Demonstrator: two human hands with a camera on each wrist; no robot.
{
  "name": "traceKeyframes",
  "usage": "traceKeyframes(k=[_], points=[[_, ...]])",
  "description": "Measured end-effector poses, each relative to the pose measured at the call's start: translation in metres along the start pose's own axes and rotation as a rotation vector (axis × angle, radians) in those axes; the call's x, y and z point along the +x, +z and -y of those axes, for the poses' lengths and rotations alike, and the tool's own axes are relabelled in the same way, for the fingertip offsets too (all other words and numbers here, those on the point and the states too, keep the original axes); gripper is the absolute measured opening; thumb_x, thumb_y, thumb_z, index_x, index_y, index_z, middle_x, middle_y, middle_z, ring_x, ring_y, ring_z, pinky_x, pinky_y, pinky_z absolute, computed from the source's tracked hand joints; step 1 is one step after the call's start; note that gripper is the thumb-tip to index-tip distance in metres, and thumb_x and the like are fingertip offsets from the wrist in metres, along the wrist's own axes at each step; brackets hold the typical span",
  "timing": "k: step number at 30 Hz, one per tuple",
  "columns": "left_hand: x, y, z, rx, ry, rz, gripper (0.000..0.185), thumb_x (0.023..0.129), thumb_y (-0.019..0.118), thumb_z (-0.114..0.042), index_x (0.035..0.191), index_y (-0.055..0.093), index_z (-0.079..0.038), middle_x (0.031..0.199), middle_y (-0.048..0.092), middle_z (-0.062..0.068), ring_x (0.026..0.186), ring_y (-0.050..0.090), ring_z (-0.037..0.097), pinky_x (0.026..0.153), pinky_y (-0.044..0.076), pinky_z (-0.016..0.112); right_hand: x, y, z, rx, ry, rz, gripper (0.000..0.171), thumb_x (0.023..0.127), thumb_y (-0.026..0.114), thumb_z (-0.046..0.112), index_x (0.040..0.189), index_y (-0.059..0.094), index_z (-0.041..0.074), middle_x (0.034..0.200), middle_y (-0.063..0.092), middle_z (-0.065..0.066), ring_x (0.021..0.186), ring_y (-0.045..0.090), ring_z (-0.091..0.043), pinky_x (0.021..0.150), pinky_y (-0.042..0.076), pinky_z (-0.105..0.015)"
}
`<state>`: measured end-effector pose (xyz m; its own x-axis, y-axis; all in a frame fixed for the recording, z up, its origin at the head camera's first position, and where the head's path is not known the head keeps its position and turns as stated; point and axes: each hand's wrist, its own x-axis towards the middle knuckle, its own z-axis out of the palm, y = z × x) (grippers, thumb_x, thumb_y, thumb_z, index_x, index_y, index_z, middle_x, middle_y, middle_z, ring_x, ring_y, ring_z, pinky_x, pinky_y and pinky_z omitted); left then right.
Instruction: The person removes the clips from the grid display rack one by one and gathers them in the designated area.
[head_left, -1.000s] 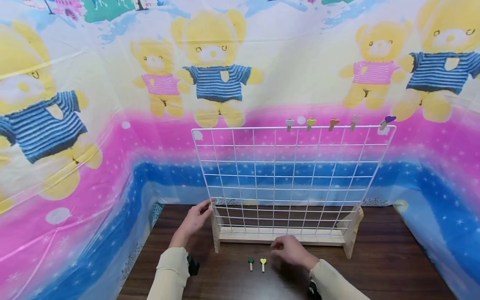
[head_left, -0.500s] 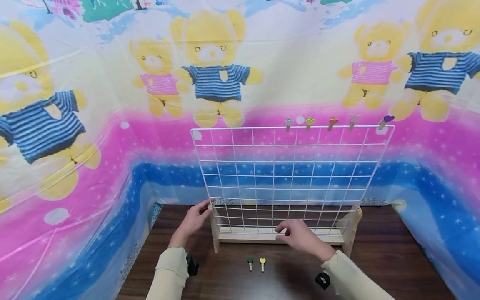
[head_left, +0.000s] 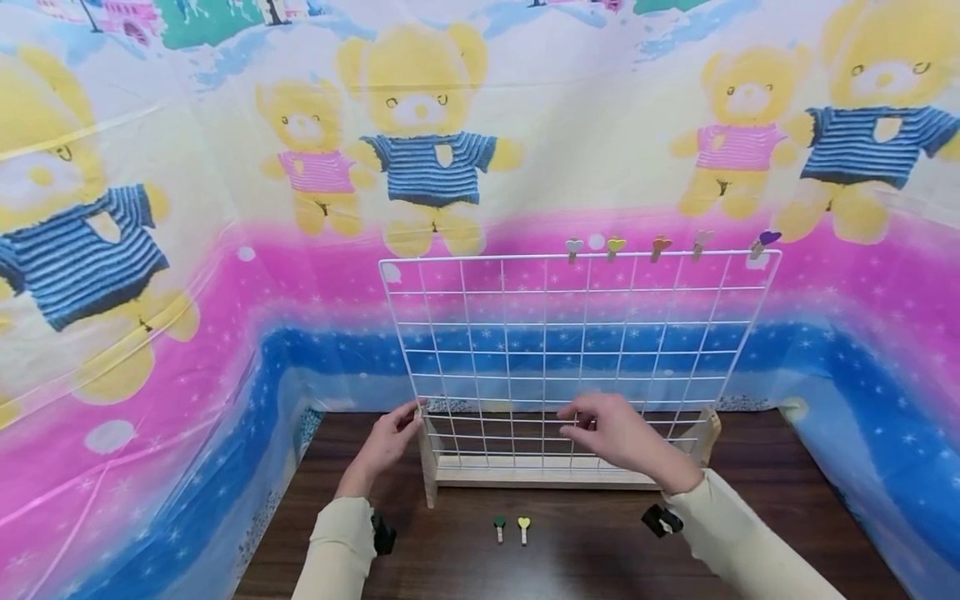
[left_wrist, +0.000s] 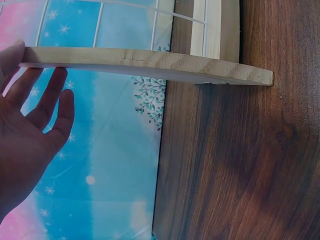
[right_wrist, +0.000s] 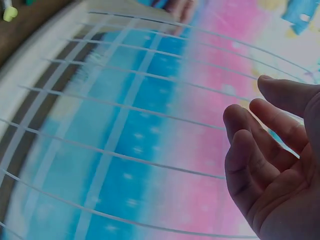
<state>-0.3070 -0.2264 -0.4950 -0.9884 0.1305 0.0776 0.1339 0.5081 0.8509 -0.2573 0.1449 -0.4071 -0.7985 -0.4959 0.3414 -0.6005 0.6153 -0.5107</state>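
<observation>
The left hand (head_left: pixel 384 442), fingers straight, touches the near-left wooden foot (head_left: pixel 428 467) of the upright wire grid (head_left: pixel 577 350). The right hand (head_left: pixel 618 433) hovers relaxed and empty before the grid's lower middle.

White wire grid (head_left: pixel 577 333) on a pale natural-wood base (head_left: pixel 540 475); along its top edge, small clips (head_left: pixel 615 247) with heart heads in light blue, yellow, orange, pale pink and purple. Tabletop (head_left: pixel 750 533) dark brown wood grain, carrying one green-headed clip (head_left: pixel 499 526) and one yellow-headed clip (head_left: pixel 523 527). Backdrop sheet (head_left: pixel 225 275) cream above, pink and snowflake-dotted blue bands below, printed with yellow bears in blue-striped and pink tops; sleeves (head_left: pixel 337 550) pale beige.
</observation>
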Motion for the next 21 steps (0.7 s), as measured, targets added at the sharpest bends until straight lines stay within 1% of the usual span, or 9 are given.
traceKeyframes(k=[3, 8, 14, 16, 20, 21], points=[[0.0, 0.0, 0.0, 0.005, -0.003, -0.003, 0.04, 0.1, 0.049, -0.016, 0.14, 0.049, -0.018, 0.135, 0.049, 0.017, 0.12, 0.048, 0.031, 0.093, 0.042, 0.05, 0.005, -0.018, 0.009, -0.014, -0.023, -0.037, 0.017, 0.086, 0.071, 0.016, 0.103, 0.071, 0.013, 0.093, 0.066, 0.003, 0.07, 0.057, -0.003, 0.056, 0.048, -0.023], [0.001, 0.001, 0.001, 0.009, -0.006, -0.008, 0.04, 0.1, 0.049, -0.016, 0.14, 0.049, -0.018, 0.134, 0.05, 0.017, 0.119, 0.049, 0.031, 0.093, 0.043, 0.049, 0.015, -0.044, 0.023, -0.067, -0.086, -0.136, 0.021, 0.086, 0.072, 0.014, 0.106, 0.07, 0.011, 0.098, 0.066, 0.0, 0.066, 0.056, -0.003, 0.056, 0.048, -0.024], [0.001, 0.002, 0.001, 0.003, -0.012, -0.013, 0.039, 0.1, 0.049, -0.016, 0.139, 0.049, -0.018, 0.133, 0.052, 0.016, 0.118, 0.05, 0.03, 0.092, 0.043, 0.048, 0.025, -0.069, 0.041, -0.071, -0.138, -0.262, 0.024, 0.083, 0.073, 0.01, 0.107, 0.071, 0.009, 0.091, 0.066, -0.001, 0.061, 0.055, -0.004, 0.057, 0.049, -0.027], [0.001, 0.002, 0.001, -0.002, -0.012, -0.014, 0.039, 0.1, 0.049, -0.016, 0.139, 0.05, -0.018, 0.133, 0.052, 0.016, 0.118, 0.05, 0.029, 0.092, 0.044, 0.048, 0.027, -0.074, 0.046, -0.065, -0.148, -0.298, 0.024, 0.084, 0.073, 0.009, 0.108, 0.071, 0.008, 0.093, 0.066, -0.002, 0.062, 0.056, -0.005, 0.057, 0.049, -0.027], [0.001, 0.001, 0.001, -0.007, -0.004, -0.014, 0.04, 0.1, 0.05, -0.016, 0.139, 0.049, -0.018, 0.133, 0.051, 0.016, 0.118, 0.05, 0.029, 0.092, 0.043, 0.048, 0.034, -0.086, 0.056, -0.046, -0.159, -0.355, 0.025, 0.084, 0.072, 0.008, 0.109, 0.07, 0.007, 0.081, 0.063, -0.001, 0.057, 0.054, -0.006, 0.052, 0.047, -0.026], [0.001, 0.001, 0.001, -0.007, -0.002, -0.013, 0.04, 0.1, 0.05, -0.016, 0.14, 0.049, -0.018, 0.134, 0.051, 0.016, 0.118, 0.05, 0.029, 0.092, 0.043, 0.048, 0.035, -0.09, 0.057, -0.042, -0.159, -0.366, 0.025, 0.085, 0.072, 0.008, 0.11, 0.07, 0.007, 0.081, 0.063, 0.0, 0.056, 0.053, -0.006, 0.052, 0.046, -0.026]])
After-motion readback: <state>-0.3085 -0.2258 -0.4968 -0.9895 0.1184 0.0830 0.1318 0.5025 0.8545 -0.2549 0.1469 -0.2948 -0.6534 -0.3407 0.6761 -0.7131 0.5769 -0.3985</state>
